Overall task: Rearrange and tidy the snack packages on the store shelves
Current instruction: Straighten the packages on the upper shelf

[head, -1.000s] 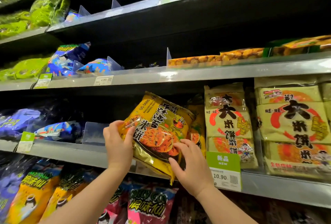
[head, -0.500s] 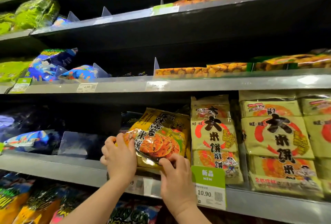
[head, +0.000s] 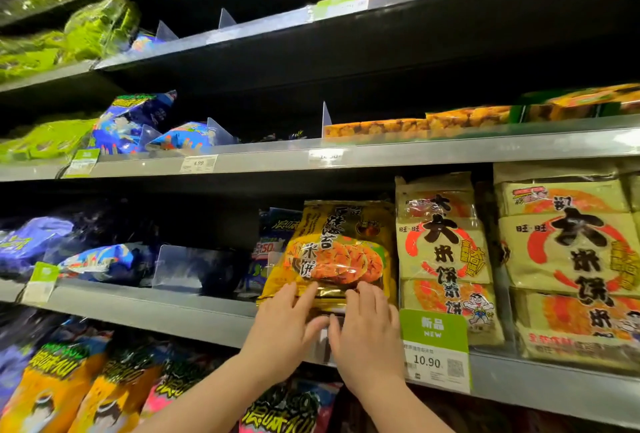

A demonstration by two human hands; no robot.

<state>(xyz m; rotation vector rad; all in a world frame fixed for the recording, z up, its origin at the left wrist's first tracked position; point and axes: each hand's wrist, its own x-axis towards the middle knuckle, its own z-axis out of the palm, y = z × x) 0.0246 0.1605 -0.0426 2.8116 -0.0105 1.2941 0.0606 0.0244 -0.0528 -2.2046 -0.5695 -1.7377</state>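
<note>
A gold rice-cracker pack (head: 343,245) with orange crackers printed on it stands upright on the middle shelf (head: 173,308), just left of the cream rice-cracker packs (head: 443,242). My left hand (head: 284,325) and my right hand (head: 367,332) lie side by side at its bottom edge. The fingers of both are stretched flat against the pack's lower seal, and the thumbs hang in front of the shelf rail. Neither hand is wrapped around the pack. A blue pack (head: 277,242) shows partly behind it on the left.
More cream packs (head: 571,252) fill the shelf at the right. A green price tag (head: 434,349) hangs from the rail beside my right hand. A clear divider (head: 180,266) and blue bags (head: 100,259) sit to the left. Orange bags (head: 52,384) stand on the shelf below.
The gold pack went from tilted and held in front of the shelf to upright on it beside the cream packs. Both hands slid down from its sides to its bottom edge.
</note>
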